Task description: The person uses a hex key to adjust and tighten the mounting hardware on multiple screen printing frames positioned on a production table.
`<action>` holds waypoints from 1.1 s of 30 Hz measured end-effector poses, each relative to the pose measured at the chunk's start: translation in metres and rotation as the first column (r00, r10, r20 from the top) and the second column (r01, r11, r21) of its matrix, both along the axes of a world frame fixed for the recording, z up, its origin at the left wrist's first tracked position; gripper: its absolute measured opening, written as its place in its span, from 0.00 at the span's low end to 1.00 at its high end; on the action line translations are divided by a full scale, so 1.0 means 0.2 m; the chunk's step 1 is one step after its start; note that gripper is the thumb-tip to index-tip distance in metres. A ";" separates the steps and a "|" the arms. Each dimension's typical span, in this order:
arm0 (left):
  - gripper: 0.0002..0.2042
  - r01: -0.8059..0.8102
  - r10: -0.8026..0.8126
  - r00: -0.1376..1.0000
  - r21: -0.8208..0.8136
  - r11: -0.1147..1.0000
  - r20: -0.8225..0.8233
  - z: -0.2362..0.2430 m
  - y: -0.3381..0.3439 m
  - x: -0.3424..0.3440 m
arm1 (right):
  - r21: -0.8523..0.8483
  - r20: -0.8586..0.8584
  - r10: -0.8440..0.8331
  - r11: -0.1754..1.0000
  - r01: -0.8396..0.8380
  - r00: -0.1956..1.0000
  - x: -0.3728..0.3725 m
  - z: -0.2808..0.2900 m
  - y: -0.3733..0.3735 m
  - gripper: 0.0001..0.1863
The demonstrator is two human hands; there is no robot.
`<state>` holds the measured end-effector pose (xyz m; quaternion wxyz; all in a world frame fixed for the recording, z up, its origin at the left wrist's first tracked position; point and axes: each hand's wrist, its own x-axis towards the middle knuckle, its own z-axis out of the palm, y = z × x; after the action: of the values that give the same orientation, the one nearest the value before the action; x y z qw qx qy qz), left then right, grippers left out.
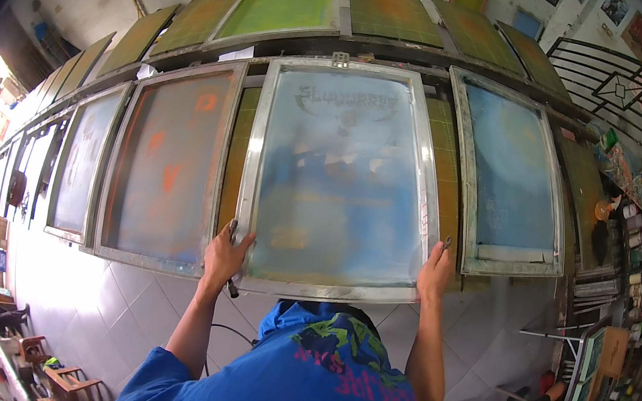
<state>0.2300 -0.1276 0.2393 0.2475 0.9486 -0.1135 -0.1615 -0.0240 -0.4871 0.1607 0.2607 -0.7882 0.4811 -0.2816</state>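
Observation:
A silk-screen printing frame (337, 203) with a metal border and blue-grey mesh lies in front of me, a dark design near its far end. A hinge clamp (341, 60) sits at its far edge. My left hand (226, 257) is closed on the frame's near left side. A slim dark tool (232, 289) pokes out above and below that hand; its kind is not clear. My right hand (434, 274) grips the near right side, with a small dark tip showing above the fingers. Under the frame, olive-green printing boards (242, 133) show at both sides.
Beside it stand a grey screen with orange marks (170, 164) on the left and a blue screen (514, 177) on the right. Behind are more boards (394, 15) and a green screen (281, 13). Shelves with bottles (635, 278) line the right. The floor (72, 306) is tiled.

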 end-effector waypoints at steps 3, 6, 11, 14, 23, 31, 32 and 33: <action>0.37 -0.016 0.017 0.999 0.011 1.000 -0.049 0.00 0.03 -0.04 | 0.036 0.086 -0.009 0.999 0.006 0.996 0.02 0.04 0.03 0.28; 0.36 -0.001 0.005 0.996 -0.039 0.999 0.092 -0.13 0.05 -0.07 | 0.120 -0.031 -0.005 0.993 0.009 1.000 0.02 0.08 0.02 0.29; 0.35 -0.093 0.093 0.996 0.040 0.995 0.017 -0.19 0.03 -0.03 | 0.130 -0.002 0.044 0.991 -0.044 0.999 -0.04 -0.01 0.08 0.29; 0.32 -0.132 0.124 0.978 0.039 0.990 0.169 -0.21 0.03 -0.08 | 0.358 -0.008 0.090 0.930 -0.082 0.996 -0.05 0.11 0.04 0.30; 0.21 -0.235 0.248 0.968 -0.194 0.953 0.047 0.14 -0.24 -0.56 | 0.653 0.495 0.026 0.649 -0.391 0.869 -0.42 0.38 -0.17 0.26; 0.16 -0.136 -0.054 0.900 -0.394 0.909 -0.433 -0.09 -0.68 -1.51 | 0.585 0.074 0.642 0.592 -0.554 0.764 -0.92 0.28 -0.30 0.17; 0.16 -0.199 -0.069 0.860 -0.457 0.867 -0.505 -0.14 -0.72 -1.59 | 0.626 0.030 0.677 0.561 -0.542 0.735 -0.95 0.26 -0.31 0.20; 0.16 -0.192 -0.109 0.845 -0.487 0.852 -0.524 -0.22 -0.75 -1.66 | 0.647 0.034 0.685 0.540 -0.538 0.728 -0.96 0.28 -0.32 0.18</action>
<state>-0.1027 -0.2780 0.1955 0.5203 0.7646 -0.0581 -0.3758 -0.2162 -0.5503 0.2168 0.5291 -0.8014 0.2632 0.0922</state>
